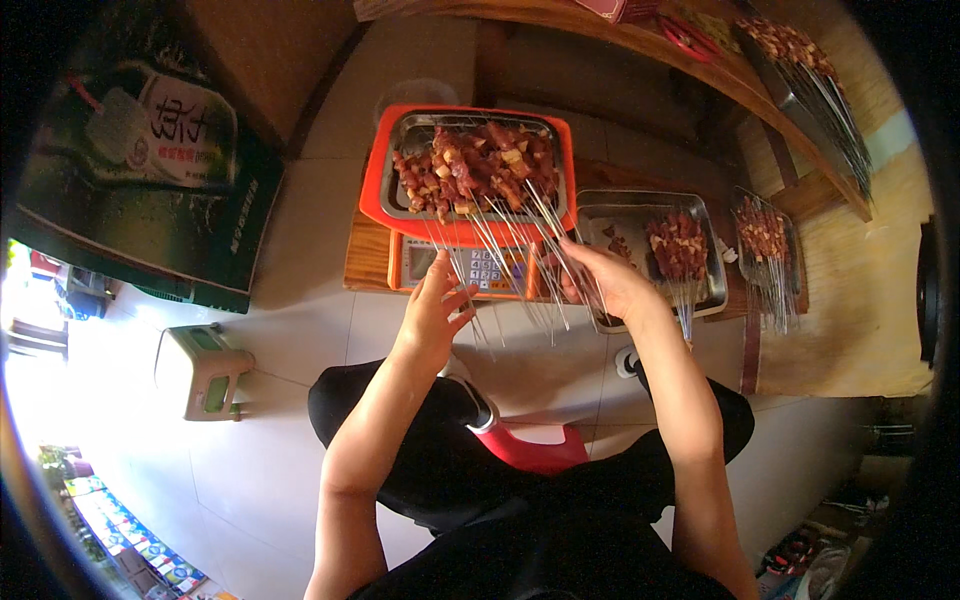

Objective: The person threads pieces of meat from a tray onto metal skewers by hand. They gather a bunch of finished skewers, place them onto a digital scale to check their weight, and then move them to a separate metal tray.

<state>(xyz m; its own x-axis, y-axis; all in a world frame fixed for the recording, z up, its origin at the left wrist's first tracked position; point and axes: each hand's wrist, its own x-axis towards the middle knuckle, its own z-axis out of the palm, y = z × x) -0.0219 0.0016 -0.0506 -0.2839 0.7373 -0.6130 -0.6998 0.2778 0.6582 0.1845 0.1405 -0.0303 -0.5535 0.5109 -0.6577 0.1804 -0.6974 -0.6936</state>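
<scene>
Several raw meat skewers (480,169) lie heaped in a metal tray (390,191) on the orange pan (371,195) of a digital scale (395,262). Their thin metal sticks fan out over the keypad towards me. My left hand (435,307) is at the left sticks, thumb and fingers spread; whether it grips any is unclear. At the right side, my right hand (604,277) has its thumb and fingers around some of the sticks. Right of it, a larger metal tray (720,255) holds a bundle of meat skewers (679,244) and loose meat pieces (619,244).
Another tray of skewers (763,232) sits farther right. A wooden counter (795,124) at the upper right bears more skewers (802,56) and a red-handled tool (688,39). A plastic stool (199,371) and a large green box (150,202) stand at left.
</scene>
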